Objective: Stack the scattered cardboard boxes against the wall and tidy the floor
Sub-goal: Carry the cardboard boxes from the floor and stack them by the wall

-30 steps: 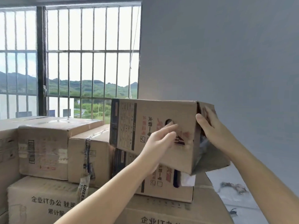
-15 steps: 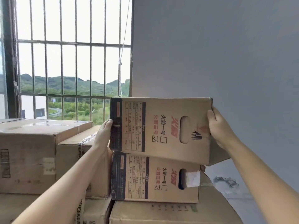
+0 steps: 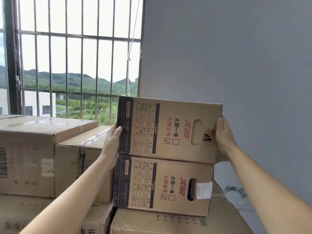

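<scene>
A brown cardboard box with red lettering and an oval handle hole, the top box (image 3: 168, 129), sits level on an identical lower box (image 3: 152, 183). My left hand (image 3: 112, 141) grips its left end, thumb over the dark front edge. At the right end, my right hand (image 3: 223, 134) holds it with the thumb on the front face and the fingers hidden behind. Both boxes stand next to the grey wall (image 3: 236, 56).
A large brown box (image 3: 27, 149) and a taped box (image 3: 81, 157) are stacked to the left, under a barred window (image 3: 81, 65). Bigger boxes (image 3: 168, 223) form the base of the pile. A strip of floor shows at the lower right.
The top box has come down from a tilted, lifted position and now lies square on the lower box. My left hand moved from its front face to its left end.
</scene>
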Demonstrator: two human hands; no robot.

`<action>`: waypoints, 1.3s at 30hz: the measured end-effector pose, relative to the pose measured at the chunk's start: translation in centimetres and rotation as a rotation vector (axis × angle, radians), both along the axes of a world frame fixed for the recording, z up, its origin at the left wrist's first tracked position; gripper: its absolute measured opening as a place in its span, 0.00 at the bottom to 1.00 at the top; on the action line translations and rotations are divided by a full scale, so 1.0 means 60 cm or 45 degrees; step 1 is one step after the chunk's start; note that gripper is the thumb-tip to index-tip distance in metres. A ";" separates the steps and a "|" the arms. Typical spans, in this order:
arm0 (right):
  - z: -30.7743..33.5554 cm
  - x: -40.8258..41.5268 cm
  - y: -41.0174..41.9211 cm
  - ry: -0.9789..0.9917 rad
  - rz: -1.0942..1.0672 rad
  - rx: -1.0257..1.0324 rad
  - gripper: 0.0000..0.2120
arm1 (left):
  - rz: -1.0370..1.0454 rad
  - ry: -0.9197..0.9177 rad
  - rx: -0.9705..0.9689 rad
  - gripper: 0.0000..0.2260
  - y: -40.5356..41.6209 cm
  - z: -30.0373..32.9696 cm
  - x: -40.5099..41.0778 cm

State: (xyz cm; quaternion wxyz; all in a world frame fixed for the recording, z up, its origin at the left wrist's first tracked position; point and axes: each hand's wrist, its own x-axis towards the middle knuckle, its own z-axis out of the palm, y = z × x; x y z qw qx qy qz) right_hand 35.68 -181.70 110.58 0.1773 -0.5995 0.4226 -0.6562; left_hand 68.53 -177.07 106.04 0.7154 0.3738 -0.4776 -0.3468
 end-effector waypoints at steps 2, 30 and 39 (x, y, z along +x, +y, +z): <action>-0.001 -0.006 -0.005 0.011 -0.017 0.003 0.20 | 0.001 -0.018 0.008 0.19 0.003 -0.002 -0.006; -0.314 0.040 0.436 0.279 0.081 0.303 0.30 | -0.077 -0.764 -0.087 0.21 0.299 -0.196 0.082; -0.548 0.056 0.674 -0.131 -0.116 0.864 0.35 | -0.555 -0.896 0.387 0.22 0.396 -0.394 0.082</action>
